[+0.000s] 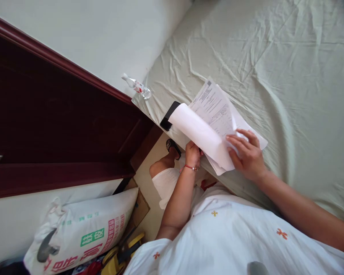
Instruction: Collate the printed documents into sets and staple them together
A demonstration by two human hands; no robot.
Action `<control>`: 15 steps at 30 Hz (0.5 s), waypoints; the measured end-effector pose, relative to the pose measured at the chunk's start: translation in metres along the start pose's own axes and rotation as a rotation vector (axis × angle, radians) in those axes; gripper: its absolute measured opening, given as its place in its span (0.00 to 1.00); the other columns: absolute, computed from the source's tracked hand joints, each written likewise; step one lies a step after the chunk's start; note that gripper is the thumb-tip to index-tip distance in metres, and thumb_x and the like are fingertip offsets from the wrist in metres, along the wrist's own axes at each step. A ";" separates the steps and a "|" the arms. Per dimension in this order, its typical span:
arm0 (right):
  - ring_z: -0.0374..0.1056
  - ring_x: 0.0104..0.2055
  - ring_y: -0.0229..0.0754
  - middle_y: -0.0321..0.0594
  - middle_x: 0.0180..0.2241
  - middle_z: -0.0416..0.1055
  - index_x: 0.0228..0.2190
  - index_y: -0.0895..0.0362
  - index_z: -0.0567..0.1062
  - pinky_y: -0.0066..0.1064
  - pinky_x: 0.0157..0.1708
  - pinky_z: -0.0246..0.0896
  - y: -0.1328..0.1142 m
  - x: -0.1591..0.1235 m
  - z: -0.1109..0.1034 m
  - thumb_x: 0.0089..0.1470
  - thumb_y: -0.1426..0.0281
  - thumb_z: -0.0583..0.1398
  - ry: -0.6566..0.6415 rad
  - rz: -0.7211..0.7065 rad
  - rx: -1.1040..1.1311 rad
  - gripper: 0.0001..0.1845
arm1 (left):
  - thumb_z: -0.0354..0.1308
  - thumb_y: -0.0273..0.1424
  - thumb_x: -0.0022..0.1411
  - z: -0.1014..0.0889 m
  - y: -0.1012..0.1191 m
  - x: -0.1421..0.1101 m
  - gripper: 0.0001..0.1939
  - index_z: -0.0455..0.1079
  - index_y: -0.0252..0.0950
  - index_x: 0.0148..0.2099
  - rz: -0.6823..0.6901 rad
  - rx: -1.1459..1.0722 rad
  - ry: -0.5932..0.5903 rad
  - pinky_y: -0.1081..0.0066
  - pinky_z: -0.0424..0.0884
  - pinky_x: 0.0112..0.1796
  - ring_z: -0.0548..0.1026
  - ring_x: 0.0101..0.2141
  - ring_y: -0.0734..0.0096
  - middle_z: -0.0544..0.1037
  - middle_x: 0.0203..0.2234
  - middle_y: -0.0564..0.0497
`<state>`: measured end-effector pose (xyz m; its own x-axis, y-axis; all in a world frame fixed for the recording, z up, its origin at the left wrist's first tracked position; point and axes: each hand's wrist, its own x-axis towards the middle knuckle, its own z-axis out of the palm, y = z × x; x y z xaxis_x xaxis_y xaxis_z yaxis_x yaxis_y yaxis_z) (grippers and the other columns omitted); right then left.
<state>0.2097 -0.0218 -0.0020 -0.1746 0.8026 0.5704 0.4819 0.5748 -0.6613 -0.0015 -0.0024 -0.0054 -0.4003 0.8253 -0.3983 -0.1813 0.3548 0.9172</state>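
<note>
At the far left, a clear plastic bottle with a red-and-white label (pixel 137 87) appears to stand near the corner of the pale green, wrinkled cloth sheet (pixel 278 88); it seems out of the hands' way, though a hard tug on the cloth could topple it. To its right, a flat black slab with rounded corners (pixel 169 117) lies at the sheet's near-left edge, partly covered by a curled white paper page (pixel 199 126), so a sweep of that page might nudge it off. Further right, the left hand (pixel 193 153) is at the papers' near edge, fingers curled inward; what they grip cannot be told. Between the hands lies the fanned stack of printed white paper sheets (pixel 213 107), its near corner by the drop, where a loose hold could let pages slide down. The right hand (pixel 248 154) reaches over the stack, fingers parted and slightly bent, tips by the curled page without a visible closed grip; pressing there might crease it.
</note>
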 end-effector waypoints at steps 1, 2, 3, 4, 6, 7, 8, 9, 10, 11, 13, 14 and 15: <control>0.64 0.66 0.60 0.44 0.55 0.77 0.57 0.47 0.73 0.65 0.64 0.58 0.005 0.001 0.000 0.61 0.71 0.61 0.042 0.052 -0.036 0.23 | 0.59 0.24 0.54 0.001 0.002 0.000 0.09 0.65 0.34 0.24 -0.004 0.002 -0.001 0.77 0.50 0.18 0.57 0.15 0.81 0.61 0.14 0.58; 0.64 0.66 0.61 0.46 0.57 0.75 0.57 0.47 0.73 0.65 0.63 0.60 0.009 0.002 0.000 0.61 0.71 0.62 0.074 0.098 -0.057 0.24 | 0.59 0.25 0.56 0.002 0.003 -0.001 0.09 0.65 0.34 0.24 -0.007 0.003 -0.001 0.77 0.48 0.17 0.55 0.14 0.81 0.60 0.14 0.59; 0.64 0.65 0.62 0.47 0.59 0.73 0.57 0.47 0.73 0.65 0.62 0.62 0.012 0.002 -0.001 0.60 0.71 0.62 0.097 0.141 -0.068 0.24 | 0.59 0.27 0.59 0.003 0.005 -0.001 0.09 0.66 0.34 0.26 -0.011 0.003 0.000 0.77 0.48 0.16 0.55 0.14 0.81 0.61 0.14 0.59; 0.63 0.65 0.62 0.49 0.60 0.70 0.57 0.47 0.72 0.66 0.61 0.62 0.015 0.003 -0.001 0.60 0.70 0.62 0.120 0.183 -0.072 0.24 | 0.60 0.28 0.60 0.004 0.006 -0.002 0.10 0.66 0.34 0.28 -0.019 0.003 0.002 0.77 0.48 0.16 0.55 0.14 0.82 0.61 0.15 0.60; 0.64 0.64 0.62 0.51 0.62 0.66 0.58 0.48 0.71 0.65 0.60 0.65 0.017 0.003 -0.002 0.59 0.69 0.63 0.163 0.265 -0.053 0.25 | 0.62 0.31 0.62 0.005 0.008 -0.002 0.11 0.67 0.34 0.30 -0.029 0.003 0.006 0.77 0.49 0.15 0.55 0.14 0.82 0.62 0.16 0.60; 0.66 0.62 0.60 0.52 0.62 0.65 0.58 0.47 0.69 0.62 0.57 0.69 0.018 0.003 -0.002 0.59 0.69 0.63 0.188 0.308 -0.020 0.26 | 0.63 0.32 0.63 0.005 0.009 -0.003 0.11 0.67 0.34 0.30 -0.032 0.002 0.005 0.78 0.50 0.15 0.55 0.14 0.83 0.62 0.16 0.60; 0.69 0.59 0.58 0.52 0.61 0.64 0.58 0.47 0.68 0.58 0.53 0.73 0.018 0.003 -0.002 0.58 0.68 0.63 0.215 0.355 0.026 0.26 | 0.64 0.33 0.63 0.005 0.009 -0.003 0.12 0.66 0.34 0.30 -0.033 0.002 0.001 0.78 0.50 0.15 0.56 0.14 0.83 0.62 0.16 0.61; 0.72 0.56 0.54 0.51 0.60 0.65 0.58 0.47 0.68 0.53 0.48 0.76 0.019 0.003 -0.001 0.58 0.68 0.63 0.241 0.404 0.079 0.27 | 0.64 0.33 0.63 0.005 0.009 -0.003 0.13 0.66 0.34 0.30 -0.032 0.002 -0.004 0.78 0.51 0.15 0.56 0.14 0.83 0.62 0.16 0.61; 0.74 0.51 0.51 0.49 0.58 0.67 0.57 0.47 0.68 0.48 0.44 0.77 0.019 0.003 -0.001 0.58 0.68 0.63 0.261 0.451 0.131 0.26 | 0.64 0.33 0.63 0.005 0.009 -0.003 0.14 0.65 0.34 0.29 -0.030 0.002 -0.007 0.78 0.51 0.15 0.56 0.14 0.84 0.62 0.16 0.61; 0.75 0.46 0.49 0.47 0.54 0.70 0.54 0.47 0.70 0.45 0.40 0.77 0.020 0.003 0.000 0.57 0.68 0.63 0.268 0.489 0.170 0.23 | 0.64 0.33 0.64 0.004 0.008 -0.002 0.15 0.64 0.34 0.29 -0.029 0.002 -0.010 0.78 0.51 0.15 0.56 0.13 0.84 0.62 0.16 0.61; 0.75 0.40 0.47 0.42 0.43 0.74 0.45 0.48 0.73 0.42 0.37 0.75 0.022 0.004 0.001 0.56 0.69 0.64 0.243 0.522 0.185 0.14 | 0.63 0.33 0.65 0.004 0.007 -0.002 0.15 0.64 0.34 0.29 -0.031 0.004 -0.015 0.78 0.50 0.15 0.57 0.13 0.84 0.63 0.15 0.61; 0.74 0.39 0.47 0.40 0.38 0.74 0.41 0.49 0.74 0.42 0.37 0.74 0.023 0.004 0.001 0.56 0.69 0.64 0.221 0.522 0.172 0.09 | 0.63 0.33 0.65 0.003 0.007 -0.002 0.15 0.64 0.34 0.29 -0.031 0.005 -0.016 0.78 0.51 0.15 0.57 0.13 0.84 0.64 0.16 0.60; 0.73 0.38 0.47 0.40 0.35 0.74 0.38 0.48 0.74 0.42 0.36 0.74 0.023 0.004 0.001 0.56 0.69 0.63 0.200 0.517 0.158 0.06 | 0.63 0.34 0.65 0.003 0.007 -0.002 0.15 0.64 0.34 0.29 -0.033 0.004 -0.017 0.79 0.51 0.15 0.58 0.13 0.84 0.64 0.16 0.60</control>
<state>0.2194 -0.0048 -0.0153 0.2224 0.9488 0.2241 0.3245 0.1447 -0.9347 0.0005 -0.0002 0.0014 -0.3788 0.8206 -0.4279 -0.1900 0.3836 0.9038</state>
